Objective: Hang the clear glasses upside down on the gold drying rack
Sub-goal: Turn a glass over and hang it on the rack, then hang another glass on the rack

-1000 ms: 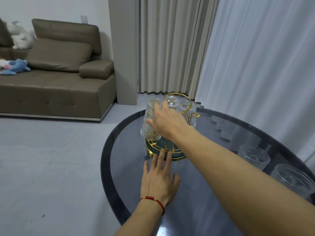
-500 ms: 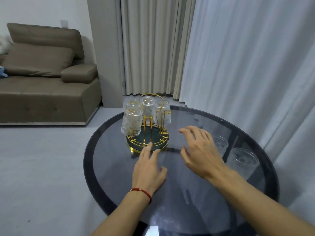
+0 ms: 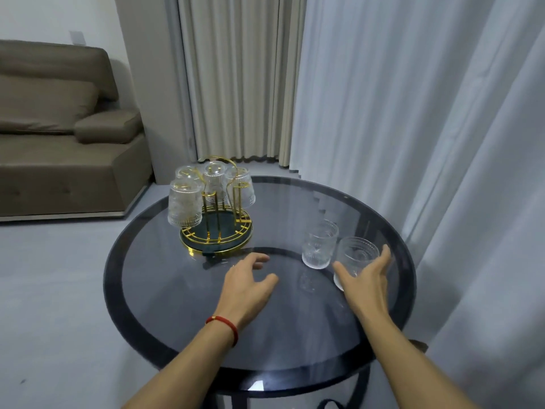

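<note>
The gold drying rack (image 3: 216, 240) with a dark round base stands at the far left of the round glass table (image 3: 177, 329). Several clear patterned glasses hang upside down on it, the nearest one (image 3: 185, 205) at its left. Two clear glasses stand upright on the table's right side: one (image 3: 319, 245) farther in, one (image 3: 355, 258) near the edge. My right hand (image 3: 365, 283) is spread open around the near-edge glass, thumb on its left and fingers at its right, not closed on it. My left hand (image 3: 246, 286) rests on the table, fingers loosely curled, just in front of the rack.
White sheer curtains (image 3: 413, 113) hang close behind and to the right of the table. A brown sofa (image 3: 59, 149) stands at the left across grey floor. A dark band runs around the table's rim.
My right hand left the rack's left glass, swept right across the table and now cups the upright glass near the edge. The view swung right. The left hand stayed on the table.
</note>
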`<move>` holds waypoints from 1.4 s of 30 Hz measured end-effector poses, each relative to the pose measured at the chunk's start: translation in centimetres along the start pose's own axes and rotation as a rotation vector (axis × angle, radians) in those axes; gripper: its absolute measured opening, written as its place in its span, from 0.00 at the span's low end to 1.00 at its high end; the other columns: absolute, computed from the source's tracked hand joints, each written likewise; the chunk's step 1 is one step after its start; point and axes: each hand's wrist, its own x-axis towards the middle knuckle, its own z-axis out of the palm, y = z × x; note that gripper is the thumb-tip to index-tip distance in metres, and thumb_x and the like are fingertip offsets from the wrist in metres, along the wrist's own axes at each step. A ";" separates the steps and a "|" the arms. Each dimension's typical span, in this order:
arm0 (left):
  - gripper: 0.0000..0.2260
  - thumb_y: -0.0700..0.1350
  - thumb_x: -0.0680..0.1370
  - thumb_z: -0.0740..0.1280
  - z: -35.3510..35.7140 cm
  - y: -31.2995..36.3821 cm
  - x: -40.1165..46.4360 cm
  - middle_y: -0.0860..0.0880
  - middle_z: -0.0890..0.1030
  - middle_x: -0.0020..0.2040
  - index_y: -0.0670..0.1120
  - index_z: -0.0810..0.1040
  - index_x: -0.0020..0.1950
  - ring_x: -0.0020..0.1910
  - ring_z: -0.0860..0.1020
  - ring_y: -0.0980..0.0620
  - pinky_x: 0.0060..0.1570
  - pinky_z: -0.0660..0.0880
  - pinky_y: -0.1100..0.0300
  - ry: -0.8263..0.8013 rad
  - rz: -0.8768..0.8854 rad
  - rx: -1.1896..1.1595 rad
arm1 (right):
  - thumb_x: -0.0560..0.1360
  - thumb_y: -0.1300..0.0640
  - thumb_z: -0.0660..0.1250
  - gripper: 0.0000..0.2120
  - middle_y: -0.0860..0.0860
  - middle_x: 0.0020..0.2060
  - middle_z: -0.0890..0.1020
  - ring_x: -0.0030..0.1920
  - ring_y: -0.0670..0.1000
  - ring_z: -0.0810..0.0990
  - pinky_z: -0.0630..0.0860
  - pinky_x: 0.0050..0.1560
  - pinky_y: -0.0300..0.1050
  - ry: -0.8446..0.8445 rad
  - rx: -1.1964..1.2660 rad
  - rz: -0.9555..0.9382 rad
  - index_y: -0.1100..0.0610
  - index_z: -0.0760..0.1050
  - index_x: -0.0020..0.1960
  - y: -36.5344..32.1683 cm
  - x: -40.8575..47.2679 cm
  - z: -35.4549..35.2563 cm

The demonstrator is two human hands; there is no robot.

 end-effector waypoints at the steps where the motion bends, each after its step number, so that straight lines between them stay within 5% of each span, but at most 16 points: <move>1: 0.15 0.45 0.76 0.70 0.3 0.1 0.0 0.52 0.80 0.58 0.53 0.78 0.62 0.59 0.76 0.53 0.54 0.72 0.57 -0.008 -0.012 -0.024 | 0.73 0.49 0.78 0.53 0.62 0.79 0.65 0.74 0.66 0.69 0.70 0.70 0.61 0.004 0.036 0.027 0.56 0.45 0.83 0.1 0.3 0.1; 6: 0.11 0.45 0.75 0.71 1.4 1.2 0.0 0.50 0.84 0.49 0.55 0.80 0.57 0.52 0.82 0.51 0.51 0.80 0.54 -0.052 -0.046 -0.149 | 0.69 0.47 0.80 0.40 0.56 0.67 0.77 0.65 0.59 0.76 0.75 0.60 0.52 0.003 0.099 0.059 0.56 0.64 0.73 0.5 0.9 0.0; 9: 0.13 0.50 0.72 0.72 1.9 2.0 -0.3 0.46 0.85 0.49 0.54 0.81 0.56 0.51 0.83 0.48 0.54 0.81 0.43 -0.093 -0.044 -0.237 | 0.67 0.44 0.80 0.41 0.56 0.68 0.76 0.69 0.59 0.74 0.73 0.67 0.55 0.102 0.104 -0.043 0.55 0.66 0.73 0.1 0.7 -0.7; 14: 0.28 0.66 0.67 0.72 2.2 3.3 -1.0 0.49 0.82 0.55 0.59 0.75 0.64 0.52 0.83 0.52 0.51 0.83 0.46 -0.176 0.021 -0.318 | 0.64 0.36 0.79 0.38 0.47 0.60 0.72 0.53 0.39 0.72 0.68 0.52 0.24 0.026 0.127 -0.473 0.40 0.68 0.70 -2.6 -0.3 -2.4; 17: 0.36 0.64 0.67 0.75 2.0 3.9 -0.9 0.50 0.77 0.63 0.59 0.69 0.73 0.58 0.81 0.53 0.52 0.84 0.48 -0.254 0.024 -0.537 | 0.63 0.36 0.79 0.40 0.46 0.58 0.70 0.55 0.41 0.75 0.78 0.53 0.37 -0.221 0.005 -0.659 0.39 0.68 0.72 -3.8 -2.3 -1.4; 20: 0.35 0.63 0.64 0.77 1.3 3.8 -0.6 0.56 0.77 0.62 0.56 0.72 0.69 0.55 0.78 0.64 0.51 0.79 0.58 -0.059 0.050 -0.471 | 0.65 0.40 0.81 0.44 0.46 0.60 0.68 0.57 0.47 0.77 0.82 0.56 0.46 -0.361 -0.120 -0.777 0.43 0.66 0.76 -4.9 -3.5 0.4; 24: 0.27 0.53 0.65 0.78 -0.4 2.5 0.7 0.49 0.80 0.59 0.52 0.76 0.62 0.55 0.83 0.50 0.50 0.84 0.44 0.027 -0.094 -0.719 | 0.71 0.33 0.72 0.42 0.40 0.70 0.63 0.68 0.39 0.67 0.69 0.63 0.36 -0.576 0.085 -0.477 0.41 0.57 0.79 -5.9 -3.7 2.4; 27: 0.29 0.49 0.68 0.75 -1.5 1.2 1.8 0.38 0.81 0.61 0.43 0.73 0.66 0.54 0.85 0.43 0.48 0.84 0.45 0.029 -0.161 -0.926 | 0.80 0.34 0.60 0.30 0.51 0.72 0.75 0.67 0.50 0.79 0.77 0.67 0.58 -0.787 0.469 -0.075 0.47 0.62 0.77 -6.5 -4.2 4.5; 29: 0.28 0.49 0.69 0.74 -1.8 0.5 2.4 0.37 0.81 0.60 0.41 0.73 0.66 0.52 0.85 0.43 0.47 0.83 0.47 0.050 -0.166 -0.928 | 0.85 0.42 0.55 0.21 0.57 0.66 0.79 0.61 0.55 0.84 0.82 0.59 0.60 -0.762 0.521 -0.031 0.52 0.67 0.73 -7.3 -4.5 6.0; 33: 0.16 0.61 0.78 0.63 -2.6 -1.4 3.8 0.46 0.83 0.52 0.52 0.80 0.57 0.52 0.82 0.48 0.48 0.80 0.49 0.162 -0.076 -0.599 | 0.84 0.43 0.59 0.21 0.55 0.67 0.78 0.61 0.52 0.83 0.81 0.62 0.55 -0.561 0.457 -0.104 0.50 0.66 0.74 -8.5 -4.2 8.7; 35: 0.20 0.63 0.80 0.52 -3.1 -3.0 4.6 0.47 0.81 0.49 0.53 0.79 0.51 0.52 0.77 0.45 0.51 0.74 0.48 0.263 -0.012 -0.316 | 0.83 0.40 0.60 0.24 0.51 0.72 0.73 0.64 0.48 0.77 0.74 0.67 0.52 -0.410 0.309 -0.214 0.44 0.63 0.76 -9.2 -3.5 9.5; 37: 0.19 0.61 0.80 0.53 -3.5 -5.4 5.5 0.47 0.78 0.60 0.53 0.77 0.60 0.63 0.73 0.43 0.60 0.72 0.45 0.291 0.024 0.057 | 0.82 0.39 0.61 0.25 0.49 0.73 0.69 0.63 0.45 0.71 0.69 0.66 0.48 -0.264 0.306 -0.266 0.43 0.62 0.77 -10.6 -2.6 10.1; 39: 0.26 0.60 0.80 0.58 -3.6 -7.7 6.2 0.46 0.66 0.77 0.52 0.67 0.76 0.77 0.61 0.44 0.72 0.64 0.41 0.206 -0.014 0.416 | 0.82 0.41 0.62 0.26 0.48 0.73 0.69 0.63 0.44 0.69 0.68 0.66 0.47 -0.143 0.366 -0.284 0.44 0.63 0.77 -12.4 -1.4 10.3; 42: 0.34 0.62 0.78 0.59 -3.3 -9.6 6.6 0.47 0.51 0.84 0.54 0.54 0.81 0.82 0.49 0.46 0.76 0.56 0.42 0.137 -0.007 0.590 | 0.81 0.42 0.64 0.27 0.49 0.74 0.70 0.65 0.45 0.68 0.67 0.64 0.45 -0.063 0.360 -0.336 0.47 0.64 0.77 -15.3 0.5 10.7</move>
